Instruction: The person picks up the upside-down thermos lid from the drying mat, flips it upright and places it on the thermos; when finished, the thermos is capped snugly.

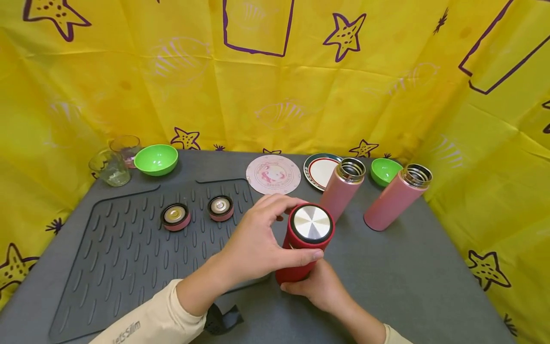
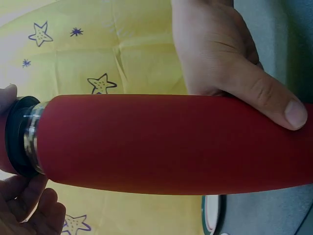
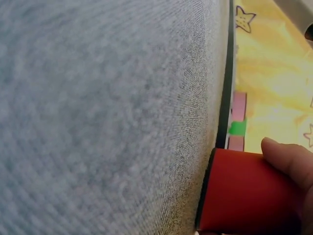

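A red thermos (image 1: 290, 273) stands near the front of the table in the head view, between both hands. My left hand (image 1: 262, 239) grips its lid (image 1: 312, 223), which has a silver disc on top, with thumb and fingers on opposite sides. Lower down, my right hand (image 1: 322, 286) holds the red body. In the left wrist view, a strip of shiny metal neck (image 2: 32, 138) shows between the body and the lid's black ring (image 2: 18, 137). The right wrist view catches the lower body (image 3: 249, 193) with my right thumb (image 3: 288, 156) along it.
Two pink lidless bottles (image 1: 343, 187) (image 1: 396, 198) stand to the right. Two pink lids (image 1: 175, 216) (image 1: 221, 208) lie upturned on a grey drying mat (image 1: 129, 267). Behind are green bowls (image 1: 156, 160) (image 1: 384, 171), glasses (image 1: 112, 169), a pink disc (image 1: 273, 174) and a plate (image 1: 320, 173).
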`<state>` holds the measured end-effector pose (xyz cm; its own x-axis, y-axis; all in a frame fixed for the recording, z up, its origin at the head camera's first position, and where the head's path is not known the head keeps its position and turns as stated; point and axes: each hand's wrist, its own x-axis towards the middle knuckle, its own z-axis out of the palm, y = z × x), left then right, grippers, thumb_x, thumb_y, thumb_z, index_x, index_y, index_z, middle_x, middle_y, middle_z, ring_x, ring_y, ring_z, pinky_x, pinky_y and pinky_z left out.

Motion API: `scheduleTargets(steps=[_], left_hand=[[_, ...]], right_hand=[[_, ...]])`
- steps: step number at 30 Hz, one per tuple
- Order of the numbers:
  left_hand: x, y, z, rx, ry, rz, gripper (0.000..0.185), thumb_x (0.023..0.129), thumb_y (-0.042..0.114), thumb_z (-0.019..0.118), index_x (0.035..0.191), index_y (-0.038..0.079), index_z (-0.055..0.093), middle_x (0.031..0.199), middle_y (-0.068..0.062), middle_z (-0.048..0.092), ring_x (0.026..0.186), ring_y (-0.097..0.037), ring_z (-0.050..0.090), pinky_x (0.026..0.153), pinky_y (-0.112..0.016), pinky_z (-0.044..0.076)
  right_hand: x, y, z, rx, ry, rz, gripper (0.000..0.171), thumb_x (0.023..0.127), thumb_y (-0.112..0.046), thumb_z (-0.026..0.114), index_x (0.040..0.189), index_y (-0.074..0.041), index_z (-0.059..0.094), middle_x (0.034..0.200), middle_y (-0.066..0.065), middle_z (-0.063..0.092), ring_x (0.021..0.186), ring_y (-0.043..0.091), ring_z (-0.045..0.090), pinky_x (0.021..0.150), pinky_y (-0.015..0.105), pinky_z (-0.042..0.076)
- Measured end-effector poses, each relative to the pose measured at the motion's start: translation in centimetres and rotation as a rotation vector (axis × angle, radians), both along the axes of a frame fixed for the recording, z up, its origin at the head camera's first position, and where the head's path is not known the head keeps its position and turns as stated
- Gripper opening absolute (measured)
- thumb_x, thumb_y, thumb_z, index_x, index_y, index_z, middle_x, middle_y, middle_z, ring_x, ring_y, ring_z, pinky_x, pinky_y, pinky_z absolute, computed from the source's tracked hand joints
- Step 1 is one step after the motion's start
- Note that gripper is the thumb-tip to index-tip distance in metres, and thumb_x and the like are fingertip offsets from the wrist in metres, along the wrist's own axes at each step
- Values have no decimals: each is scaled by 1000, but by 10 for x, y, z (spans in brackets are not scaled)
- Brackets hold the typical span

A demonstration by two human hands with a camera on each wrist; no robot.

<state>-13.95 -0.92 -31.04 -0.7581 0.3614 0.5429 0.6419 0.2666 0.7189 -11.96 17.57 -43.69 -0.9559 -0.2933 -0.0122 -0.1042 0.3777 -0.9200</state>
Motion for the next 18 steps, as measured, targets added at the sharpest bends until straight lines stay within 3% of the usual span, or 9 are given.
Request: scheduleTargets(steps=[18], left_hand=[[-6,0,-12,-10,-19,-29,61,66,40,90,120,23,66,116,17,61,103,-8,50,82,-35,47]], right_hand=[[3,-1,2,28,10,-26,61,65,-15,91,117,-12,60,105,-4,67,96,16,62,87,32,48]])
